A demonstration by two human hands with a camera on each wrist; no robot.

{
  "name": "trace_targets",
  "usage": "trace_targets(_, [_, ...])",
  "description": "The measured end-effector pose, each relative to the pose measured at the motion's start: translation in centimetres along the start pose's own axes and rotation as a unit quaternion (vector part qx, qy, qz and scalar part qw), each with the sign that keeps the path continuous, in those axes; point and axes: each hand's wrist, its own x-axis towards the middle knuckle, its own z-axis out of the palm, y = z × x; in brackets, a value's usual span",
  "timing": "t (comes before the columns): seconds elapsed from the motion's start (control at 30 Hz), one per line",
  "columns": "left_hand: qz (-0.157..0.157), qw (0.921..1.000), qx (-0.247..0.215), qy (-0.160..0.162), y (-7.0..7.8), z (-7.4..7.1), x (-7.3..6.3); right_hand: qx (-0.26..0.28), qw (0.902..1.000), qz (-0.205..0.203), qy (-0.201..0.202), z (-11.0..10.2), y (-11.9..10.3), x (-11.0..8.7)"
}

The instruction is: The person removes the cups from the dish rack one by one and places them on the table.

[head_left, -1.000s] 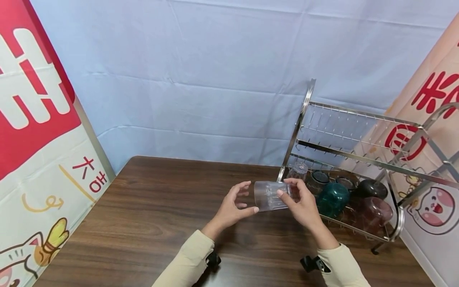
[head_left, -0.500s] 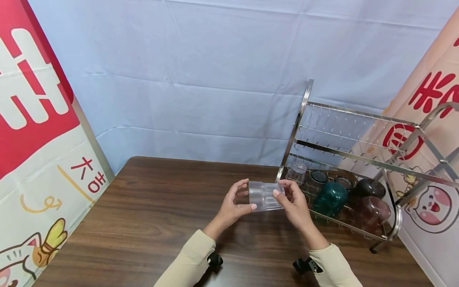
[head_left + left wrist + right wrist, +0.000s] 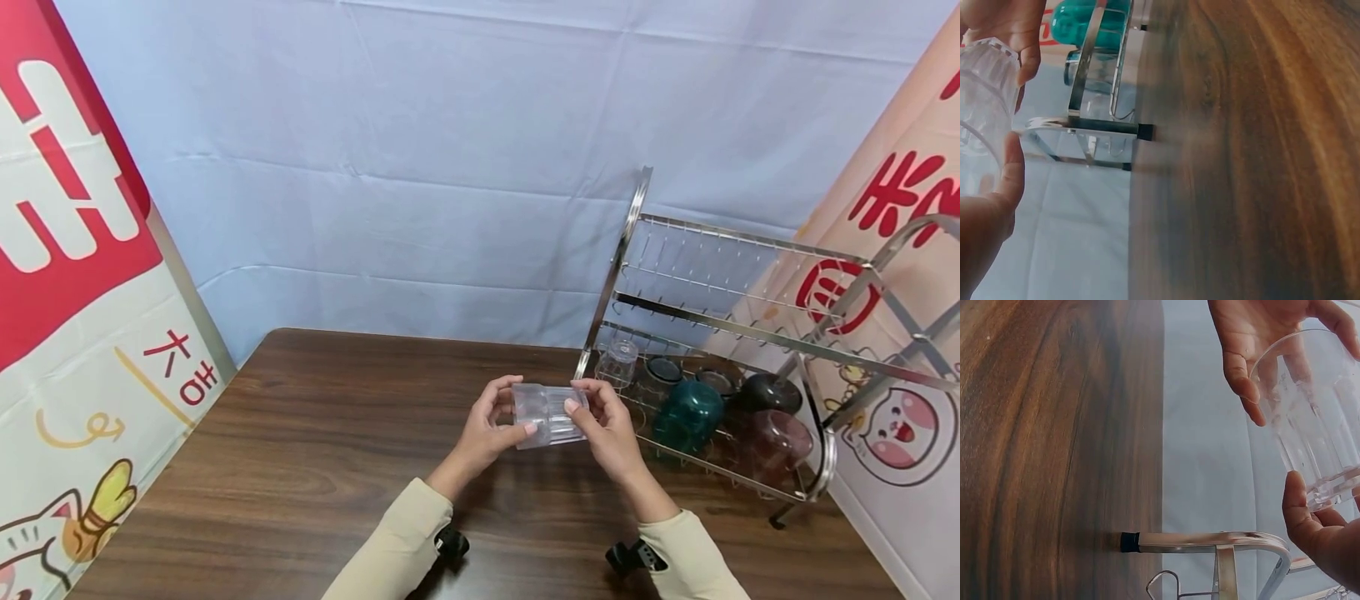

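A clear glass tumbler [image 3: 553, 417] with fluted sides lies sideways in the air above the wooden table, its wide mouth facing left. My left hand [image 3: 483, 429] holds it around the rim, thumb in front and fingers behind. At the base end my right hand [image 3: 611, 433] grips it, the thumb lying along the fluted wall. From the right wrist, the tumbler [image 3: 1316, 419] shows see-through and nothing is visible inside it. The left wrist view has only part of the tumbler [image 3: 982, 119] at its left edge.
Right of the hands stands a two-tier metal dish rack [image 3: 738, 321]. Its lower shelf carries upturned glasses, among them a clear glass [image 3: 618, 362], a teal one [image 3: 688, 415], a dark one [image 3: 771, 392] and a pink one [image 3: 780, 442]. Wooden table [image 3: 322, 458] extends left; a pale cloth hangs behind.
The right hand has brought the tumbler slightly left, towards the left hand. The left thumb, at first just by the rim, now overlaps the glass. The head view has shifted a little.
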Motion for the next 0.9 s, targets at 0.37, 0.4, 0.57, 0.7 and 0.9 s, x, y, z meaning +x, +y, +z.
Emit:
trace_targets(0.37, [-0.014, 0.9987, 0.049, 0.000, 1.2, -0.3, -0.2, -0.095, 0.9897, 0.024, -0.104, -2.0, -1.5, 0.2])
trace_targets(0.4, [-0.015, 0.9986, 0.051, 0.003, 1.3, -0.4, -0.1, -0.102, 0.9888, 0.026, -0.105, -2.0, -1.5, 0.3])
trace_targets(0.57, [-0.023, 0.9954, 0.092, 0.008, 1.7, -0.4, 0.2, -0.188, 0.9745, -0.006, -0.122, -2.2, -1.5, 0.3])
trace_targets(0.7, [-0.019, 0.9860, 0.163, 0.029, 1.1, -0.9, 0.8, -0.302, 0.9413, -0.062, -0.136, -2.6, -1.7, 0.4])
trace_targets(0.9, [-0.035, 0.9702, 0.232, 0.061, 0.4, -1.5, 1.4, -0.390, 0.9042, -0.059, -0.164, -3.9, -2.5, 0.5])
